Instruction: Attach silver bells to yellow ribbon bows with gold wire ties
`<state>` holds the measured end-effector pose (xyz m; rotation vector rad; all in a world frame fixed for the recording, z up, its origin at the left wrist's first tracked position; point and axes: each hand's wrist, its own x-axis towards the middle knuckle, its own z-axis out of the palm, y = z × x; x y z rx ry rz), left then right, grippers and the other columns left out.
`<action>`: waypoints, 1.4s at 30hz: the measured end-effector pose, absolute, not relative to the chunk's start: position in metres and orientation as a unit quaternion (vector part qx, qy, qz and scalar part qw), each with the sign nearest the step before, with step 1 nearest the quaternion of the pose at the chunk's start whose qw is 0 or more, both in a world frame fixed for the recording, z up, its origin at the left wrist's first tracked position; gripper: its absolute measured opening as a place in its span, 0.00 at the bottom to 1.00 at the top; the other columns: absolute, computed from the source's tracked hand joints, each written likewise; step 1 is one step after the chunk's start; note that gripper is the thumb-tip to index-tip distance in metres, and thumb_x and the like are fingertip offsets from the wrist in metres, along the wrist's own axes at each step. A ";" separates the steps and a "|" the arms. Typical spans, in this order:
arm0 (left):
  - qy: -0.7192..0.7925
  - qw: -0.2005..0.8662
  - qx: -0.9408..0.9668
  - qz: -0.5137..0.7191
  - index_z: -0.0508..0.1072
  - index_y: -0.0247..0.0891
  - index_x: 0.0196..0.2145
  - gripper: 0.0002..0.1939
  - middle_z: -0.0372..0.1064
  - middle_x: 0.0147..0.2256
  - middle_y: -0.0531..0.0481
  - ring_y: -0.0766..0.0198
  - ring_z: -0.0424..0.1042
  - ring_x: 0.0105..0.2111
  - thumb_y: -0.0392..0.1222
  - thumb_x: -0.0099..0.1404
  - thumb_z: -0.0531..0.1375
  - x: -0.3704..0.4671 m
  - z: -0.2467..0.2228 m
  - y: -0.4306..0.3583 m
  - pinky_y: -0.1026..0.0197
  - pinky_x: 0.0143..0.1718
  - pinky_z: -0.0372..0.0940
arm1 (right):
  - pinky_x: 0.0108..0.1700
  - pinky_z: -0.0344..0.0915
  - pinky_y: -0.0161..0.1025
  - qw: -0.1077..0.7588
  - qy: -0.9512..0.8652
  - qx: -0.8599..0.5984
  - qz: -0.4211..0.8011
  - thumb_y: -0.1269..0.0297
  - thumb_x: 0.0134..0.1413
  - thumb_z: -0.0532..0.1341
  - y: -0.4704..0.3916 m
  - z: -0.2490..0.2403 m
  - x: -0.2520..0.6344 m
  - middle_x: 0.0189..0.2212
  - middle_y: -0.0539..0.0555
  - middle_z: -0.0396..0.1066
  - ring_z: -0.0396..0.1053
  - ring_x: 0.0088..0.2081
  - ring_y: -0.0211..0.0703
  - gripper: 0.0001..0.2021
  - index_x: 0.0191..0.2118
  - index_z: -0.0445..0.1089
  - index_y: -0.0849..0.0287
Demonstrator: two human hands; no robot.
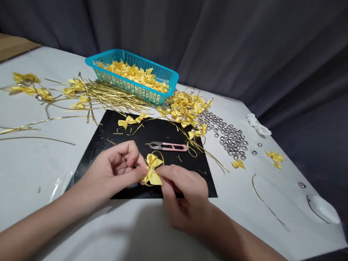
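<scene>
Yellow ribbon bow (152,170), pinched between left hand (113,170) and right hand (183,195) just before the pink snips (169,146). Tying stage, apparently; the next move calls for steady fingertip tension.

Bare table (14,174) open at 9 o'clock of the black mat (107,129). 12 o'clock blocked: pink snips (169,147), gold wires (113,95), blue basket (133,76). Silver caps (230,137) crowd 2 o'clock; 6 o'clock clear.
</scene>
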<state>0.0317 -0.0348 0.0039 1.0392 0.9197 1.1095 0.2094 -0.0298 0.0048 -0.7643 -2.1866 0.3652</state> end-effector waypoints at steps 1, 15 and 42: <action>0.402 0.630 0.455 0.484 0.56 0.38 0.22 0.16 0.68 0.22 0.60 0.75 0.65 0.22 0.32 0.58 0.62 0.031 0.004 -0.035 0.73 0.24 0.60 | 0.27 0.62 0.31 0.383 -0.861 -0.301 0.146 0.77 0.53 0.50 -0.030 0.005 0.210 0.26 0.54 0.72 0.68 0.26 0.36 0.08 0.31 0.65 0.60; 0.424 0.613 0.468 0.475 0.56 0.39 0.22 0.16 0.67 0.22 0.58 0.74 0.63 0.21 0.34 0.57 0.62 0.034 0.004 -0.032 0.72 0.23 0.59 | 0.20 0.46 0.32 0.372 -0.830 -0.324 0.259 0.76 0.55 0.50 -0.030 0.010 0.205 0.18 0.43 0.51 0.46 0.17 0.29 0.07 0.32 0.62 0.60; 0.406 0.653 0.419 0.483 0.57 0.38 0.23 0.15 0.66 0.22 0.60 0.74 0.64 0.23 0.33 0.58 0.62 0.033 0.001 -0.033 0.73 0.25 0.59 | 0.16 0.38 0.27 0.352 -0.449 -0.362 0.737 0.63 0.51 0.60 -0.027 0.008 0.193 0.13 0.37 0.49 0.38 0.13 0.25 0.09 0.30 0.57 0.58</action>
